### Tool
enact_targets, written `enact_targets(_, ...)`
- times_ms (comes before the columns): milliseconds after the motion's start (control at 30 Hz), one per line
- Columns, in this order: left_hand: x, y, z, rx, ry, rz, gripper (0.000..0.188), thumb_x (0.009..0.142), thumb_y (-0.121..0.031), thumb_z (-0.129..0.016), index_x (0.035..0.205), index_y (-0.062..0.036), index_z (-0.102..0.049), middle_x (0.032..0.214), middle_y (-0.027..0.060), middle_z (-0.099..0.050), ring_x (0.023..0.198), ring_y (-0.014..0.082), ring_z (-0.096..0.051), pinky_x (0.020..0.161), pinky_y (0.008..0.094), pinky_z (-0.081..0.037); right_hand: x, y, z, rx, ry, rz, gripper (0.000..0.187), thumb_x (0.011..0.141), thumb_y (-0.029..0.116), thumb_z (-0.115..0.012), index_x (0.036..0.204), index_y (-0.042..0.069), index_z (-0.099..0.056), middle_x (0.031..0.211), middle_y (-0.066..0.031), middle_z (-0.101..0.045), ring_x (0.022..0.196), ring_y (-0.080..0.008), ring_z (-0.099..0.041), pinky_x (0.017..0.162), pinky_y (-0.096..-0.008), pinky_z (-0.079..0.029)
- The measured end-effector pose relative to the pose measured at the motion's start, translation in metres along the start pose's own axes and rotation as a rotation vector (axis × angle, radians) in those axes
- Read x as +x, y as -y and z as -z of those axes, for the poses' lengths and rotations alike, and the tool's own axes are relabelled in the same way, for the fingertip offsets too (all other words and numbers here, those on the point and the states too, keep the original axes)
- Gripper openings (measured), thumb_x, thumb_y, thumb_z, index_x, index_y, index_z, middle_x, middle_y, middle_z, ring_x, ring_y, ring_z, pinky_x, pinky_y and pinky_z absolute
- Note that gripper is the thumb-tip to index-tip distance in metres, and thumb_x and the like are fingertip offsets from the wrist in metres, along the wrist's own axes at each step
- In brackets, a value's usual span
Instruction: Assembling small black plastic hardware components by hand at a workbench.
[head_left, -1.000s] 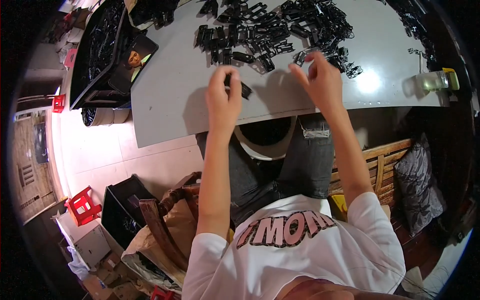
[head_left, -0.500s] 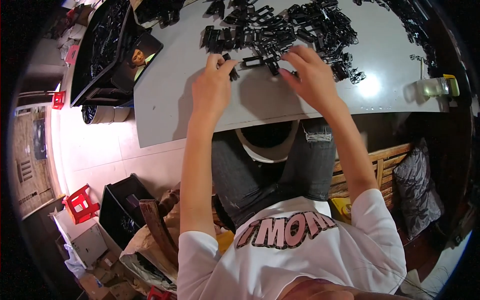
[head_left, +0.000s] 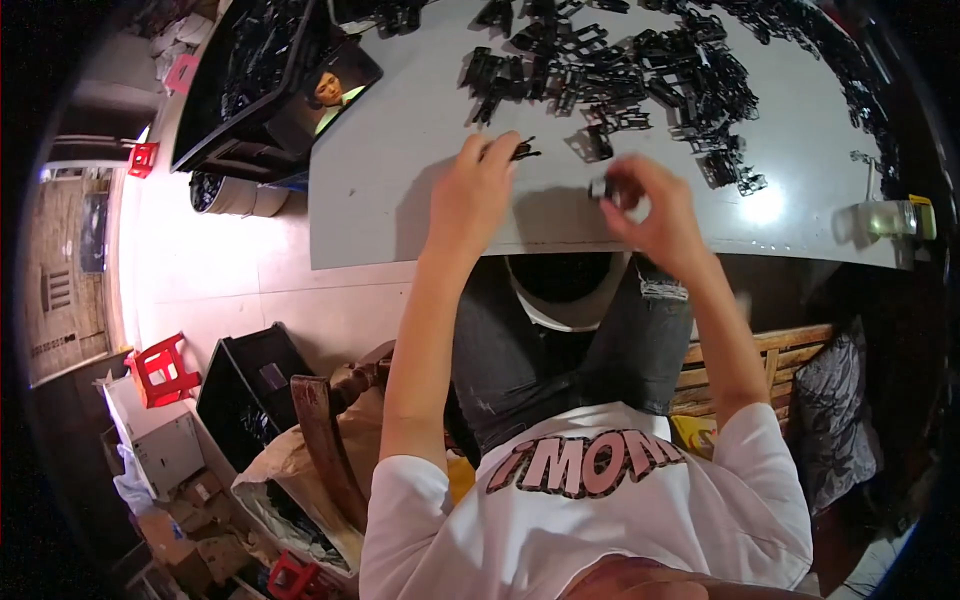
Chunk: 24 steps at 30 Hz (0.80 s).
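Note:
My left hand (head_left: 468, 200) is above the table near the front edge, its fingers closed on a small black plastic part (head_left: 525, 151) with thin prongs sticking out past the fingertips. To its right, my right hand (head_left: 658, 212) pinches another small black piece (head_left: 600, 188) between thumb and fingers, slightly blurred. Beyond both hands spreads a loose pile of black clip-like plastic parts (head_left: 700, 85). One dark part (head_left: 600, 142) lies at the pile's near side, between my hands.
A lit screen (head_left: 335, 95) leans by a black crate (head_left: 262, 110) of parts at the left. A small clear container (head_left: 890, 218) stands at the table's right end. More black parts (head_left: 860, 95) line the far right edge. A black bin (head_left: 250, 385) and red stool (head_left: 163, 370) are lower left.
My right hand has drawn back from the pile toward the table's front edge with a small black piece. The left hand keeps its part and is lower beside the pile. The view has shifted.

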<state>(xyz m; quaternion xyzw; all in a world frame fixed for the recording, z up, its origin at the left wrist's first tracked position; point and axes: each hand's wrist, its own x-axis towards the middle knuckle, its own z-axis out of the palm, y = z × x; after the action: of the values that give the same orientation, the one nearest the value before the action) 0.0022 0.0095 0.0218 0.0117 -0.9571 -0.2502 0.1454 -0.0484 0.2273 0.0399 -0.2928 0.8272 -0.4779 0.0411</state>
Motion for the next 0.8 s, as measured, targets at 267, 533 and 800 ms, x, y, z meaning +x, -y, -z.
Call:
enact_targets(267,-0.023,-0.028,-0.005,-0.464,-0.058,0.071,0.029,0.073,-0.001,-0.065,0.101,-0.0037,-0.062,0.09,0.0116,-0.063,0.084,0.0253,-0.062,0.077,0.0305,-0.048,-0.04,-0.014,0.013,-0.424,-0.236,-0.069,0.022,0.071,0.009,-0.069,0.087,0.003,-0.056,0.081,-0.0088,-0.054,0.065,-0.026,-0.057,0.057,-0.0334,-0.046)
enact_targets(533,-0.036,-0.044,-0.023,-0.517,0.078,0.007,0.027,0.074,-0.001,-0.066,0.1,-0.0025,-0.063,0.089,0.0097,-0.062,0.083,0.0218,-0.062,0.077,0.0284,-0.048,-0.013,-0.007,0.006,-0.631,-0.368,-0.275,0.026,0.074,0.026,-0.069,0.075,0.005,-0.053,0.066,-0.0085,-0.057,0.059,-0.0275,-0.057,0.052,-0.0373,-0.042)
enact_targets(800,-0.038,-0.041,-0.023,-0.569,0.038,0.057,0.024,0.073,-0.002,-0.068,0.097,-0.0014,-0.063,0.089,0.0094,-0.062,0.082,0.0222,-0.062,0.076,0.0292,-0.048,-0.002,-0.017,-0.008,-0.808,-0.223,-0.324,0.033,0.074,0.034,-0.066,0.071,0.003,-0.053,0.066,-0.0116,-0.06,0.06,-0.0315,-0.06,0.051,-0.0419,-0.044)
